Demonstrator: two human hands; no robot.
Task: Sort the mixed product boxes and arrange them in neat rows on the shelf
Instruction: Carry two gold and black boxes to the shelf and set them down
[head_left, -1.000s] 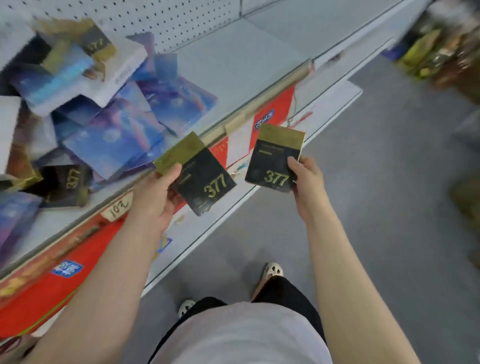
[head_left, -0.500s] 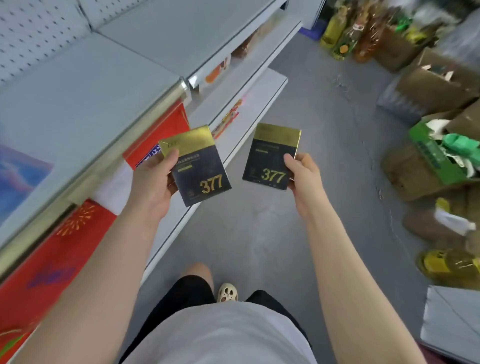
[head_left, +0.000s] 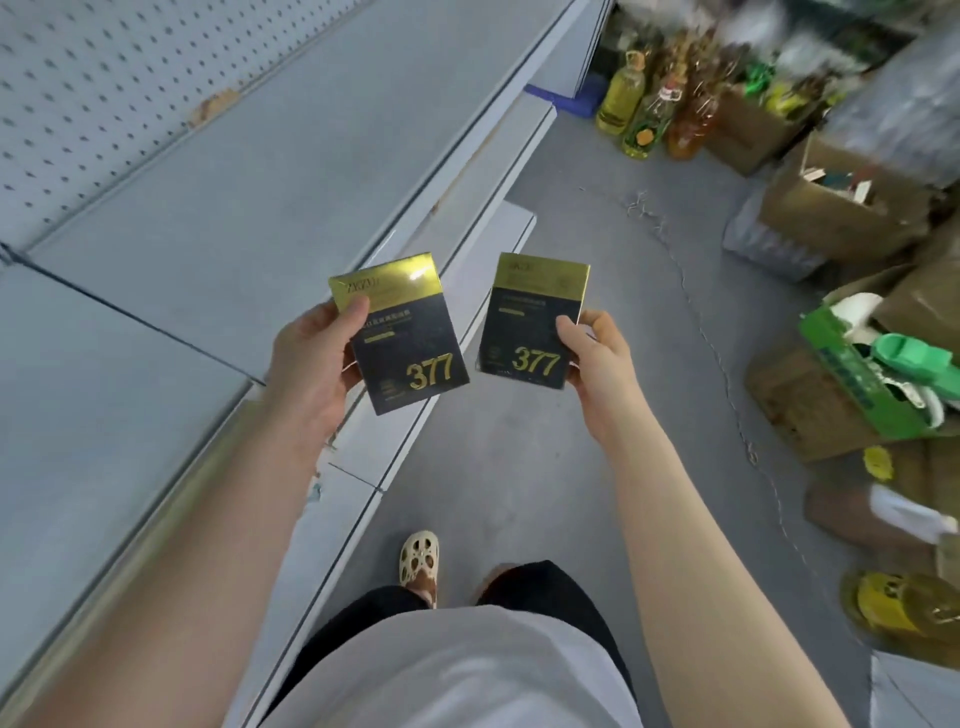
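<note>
I hold two matching black-and-gold boxes marked 377, one in each hand, side by side in front of me. My left hand (head_left: 311, 364) grips the left box (head_left: 410, 343) by its left edge, thumb on the gold band. My right hand (head_left: 597, 358) pinches the right box (head_left: 530, 322) at its right edge. Both boxes hang in the air over the front edge of the grey shelf (head_left: 208, 218), whose bare top runs along my left with a pegboard back (head_left: 78, 93).
Lower shelf boards (head_left: 488, 244) jut out below the shelf edge. Oil bottles (head_left: 644, 109) stand at the far end of the grey floor. Cardboard cartons (head_left: 841, 213) and a green box (head_left: 857, 374) crowd the right side. My sandalled foot (head_left: 418, 558) is below.
My view has swung right along the shelf: the pile of mixed boxes and the red price strip have left the frame. Both hands still hold the 377 boxes, now a little higher.
</note>
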